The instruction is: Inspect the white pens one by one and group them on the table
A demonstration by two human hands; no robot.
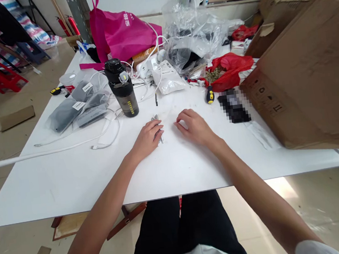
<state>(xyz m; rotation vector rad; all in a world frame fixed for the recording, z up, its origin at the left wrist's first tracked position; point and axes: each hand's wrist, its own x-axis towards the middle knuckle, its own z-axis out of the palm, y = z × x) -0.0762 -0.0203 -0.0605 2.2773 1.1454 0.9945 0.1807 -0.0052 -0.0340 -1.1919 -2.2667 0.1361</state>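
Small grey metallic pieces (155,118) lie in a narrow cluster on the white table (174,167), partly hidden under fingers. My left hand (149,139) rests over them, its fingers curled round part of the cluster. To the right, a short gap away, my right hand (194,126) is bent with thumb and index finger brought together; whatever is between the tips, if anything, is too small to name. A black bottle (122,89) stands upright beyond my left hand. Farther right lies a yellow and black screwdriver (210,94).
Bagged grey items (64,114) and white cables (52,151) lie on the left. A pink bag (128,29), clear plastic and a red bag (230,69) with small brass-coloured pieces line the back. A large cardboard box (313,74) occupies the right side. A person's arm shows far left.
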